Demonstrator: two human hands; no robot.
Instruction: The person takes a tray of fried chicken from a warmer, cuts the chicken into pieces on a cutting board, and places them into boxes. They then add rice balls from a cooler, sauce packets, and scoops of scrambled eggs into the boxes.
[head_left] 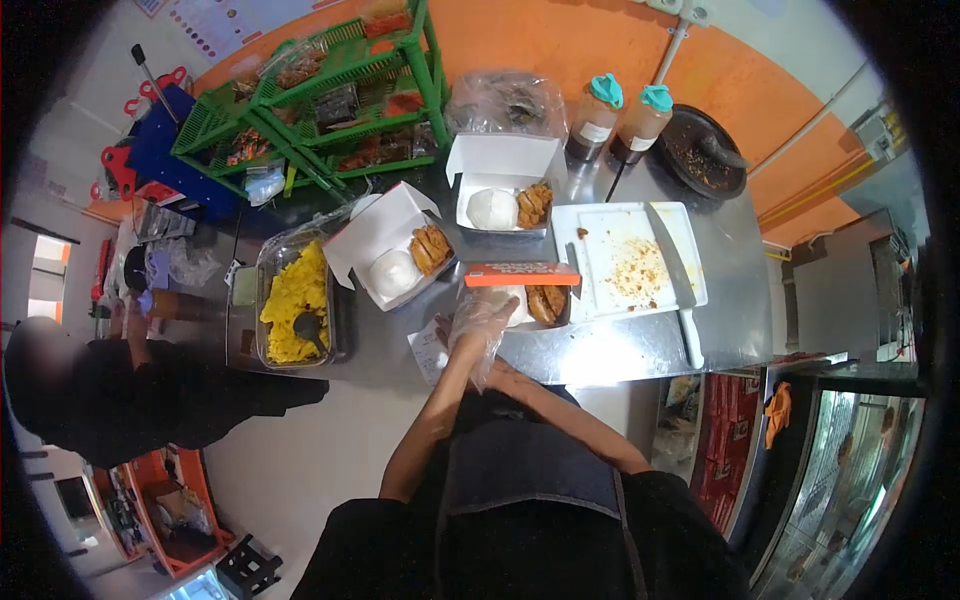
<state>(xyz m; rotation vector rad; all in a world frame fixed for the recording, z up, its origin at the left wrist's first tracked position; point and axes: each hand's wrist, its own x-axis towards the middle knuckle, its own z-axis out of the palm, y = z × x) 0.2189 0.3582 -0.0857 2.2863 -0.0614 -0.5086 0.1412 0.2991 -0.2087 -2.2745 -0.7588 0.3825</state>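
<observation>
Along the near edge of the tabletop [738, 300], the person's gloved left hand [484, 318] reaches into the nearest box [522, 274], fingers over the rice mound [518, 309]; whether they pinch or merely press cannot be told. The right hand [496, 373] crosses beneath, mostly hidden by the left wrist, so its grip is also unclear. Browned meat [547, 303] sits right beside the rice. Light, even pressure would likely keep the mound rounded, like the one in the tilted-looking box [352, 248] to the left, and only the gloved fingers should touch food. Steadying the box wall would help too, since the cutting board [600, 226] lies just beside it, bearing a long knife [673, 260].
</observation>
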